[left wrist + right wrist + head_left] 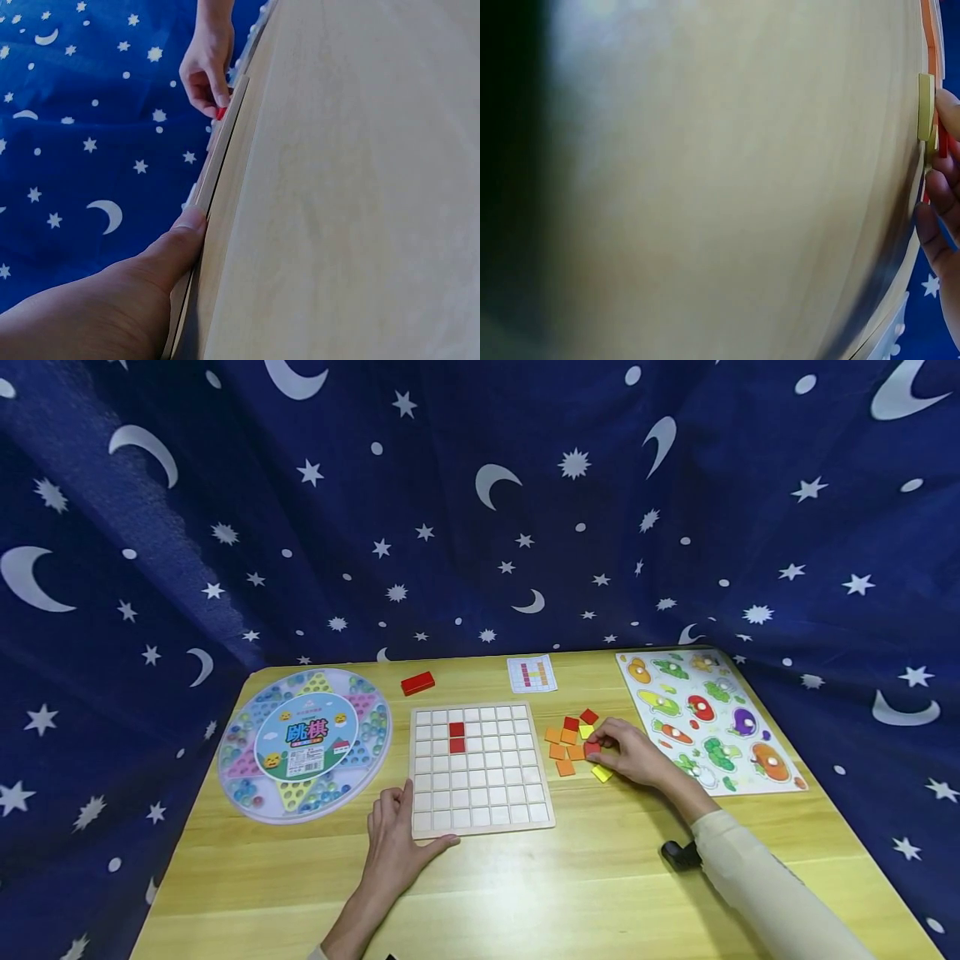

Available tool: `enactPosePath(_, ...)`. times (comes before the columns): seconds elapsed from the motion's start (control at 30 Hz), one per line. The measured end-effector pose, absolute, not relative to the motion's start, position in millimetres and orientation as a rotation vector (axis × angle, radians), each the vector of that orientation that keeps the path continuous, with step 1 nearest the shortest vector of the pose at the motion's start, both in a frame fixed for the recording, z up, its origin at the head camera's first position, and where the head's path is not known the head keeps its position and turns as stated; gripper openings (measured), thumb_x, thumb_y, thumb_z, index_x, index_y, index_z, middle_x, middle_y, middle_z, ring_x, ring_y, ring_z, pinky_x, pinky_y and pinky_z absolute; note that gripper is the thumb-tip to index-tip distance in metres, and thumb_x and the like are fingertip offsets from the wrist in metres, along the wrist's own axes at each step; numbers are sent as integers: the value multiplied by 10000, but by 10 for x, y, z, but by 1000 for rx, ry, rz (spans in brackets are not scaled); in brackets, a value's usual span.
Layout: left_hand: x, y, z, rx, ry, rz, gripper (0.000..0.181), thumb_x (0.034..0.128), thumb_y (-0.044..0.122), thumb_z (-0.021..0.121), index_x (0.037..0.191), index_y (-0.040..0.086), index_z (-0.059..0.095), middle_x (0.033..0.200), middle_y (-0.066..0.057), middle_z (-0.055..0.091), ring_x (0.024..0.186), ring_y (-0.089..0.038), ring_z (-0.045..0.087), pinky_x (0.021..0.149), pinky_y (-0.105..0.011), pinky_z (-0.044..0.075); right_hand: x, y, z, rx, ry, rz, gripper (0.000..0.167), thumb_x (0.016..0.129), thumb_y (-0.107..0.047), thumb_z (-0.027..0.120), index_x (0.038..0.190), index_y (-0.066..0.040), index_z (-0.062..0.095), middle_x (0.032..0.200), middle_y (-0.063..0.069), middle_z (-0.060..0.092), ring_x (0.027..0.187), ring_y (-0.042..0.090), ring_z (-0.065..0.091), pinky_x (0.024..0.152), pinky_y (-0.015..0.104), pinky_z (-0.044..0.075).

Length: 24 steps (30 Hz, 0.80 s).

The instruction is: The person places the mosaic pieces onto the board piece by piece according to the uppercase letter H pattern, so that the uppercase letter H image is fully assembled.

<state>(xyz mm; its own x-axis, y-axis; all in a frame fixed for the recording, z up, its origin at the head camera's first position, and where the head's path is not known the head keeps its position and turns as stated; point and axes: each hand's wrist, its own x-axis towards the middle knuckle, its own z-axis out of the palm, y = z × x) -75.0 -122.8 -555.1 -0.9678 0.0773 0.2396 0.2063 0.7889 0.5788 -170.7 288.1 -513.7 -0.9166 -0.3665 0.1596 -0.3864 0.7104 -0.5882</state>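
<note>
Between the thumb and fingertips of my right hand (pixel 632 753) is a red square tile (pixel 592 750), pinched beside the loose tiles. The same red tile (pixel 221 113) shows at those fingertips in the left wrist view. My left hand (pixel 393 839) rests at the near left corner of a wooden grid board (pixel 480 768), thumb along the near edge, fingers by the left side. Two red tiles (pixel 457 737) sit in one column of the board. Around the right hand lie orange tiles (pixel 565 767), yellow tiles (pixel 602 773) and further red tiles (pixel 588 717).
A small pattern card (pixel 532 674) and a red block (pixel 417 683) lie behind the board. To the left is a round marble game board (pixel 303 745); to the right, a vegetable puzzle board (pixel 708 718). A black object (pixel 680 856) is near the right forearm.
</note>
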Motion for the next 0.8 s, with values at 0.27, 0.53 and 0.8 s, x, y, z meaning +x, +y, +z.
enactPosePath(0.27,-748,-1234,-5556,-240,-2760,-910,1162,575,608,864,1438,-36,426,1102,-125,446,948,-247,387,882,-380,284,-1704,2855,-5112,622,-2873,994,179,803,-122,806,935,-90,690,913,14,635,805,135,559,714,255,480)
enactPosePath(0.53,-741,-1235,-5558,-256,-2732,-899,1151,570,604,866,1427,-33,436,1093,-120,446,929,-239,385,868,-384,287,-1709,2844,-5113,608,-2891,992,178,810,-125,801,945,-98,689,924,8,638,814,109,559,725,236,478)
enactPosePath(0.8,-750,-1230,-5562,-242,-2764,-930,1156,583,609,861,1443,-26,421,1109,-123,446,950,-246,386,895,-396,283,-1754,2723,-5100,637,-2848,1010,179,817,-139,797,952,-88,691,917,17,631,818,148,573,729,265,483)
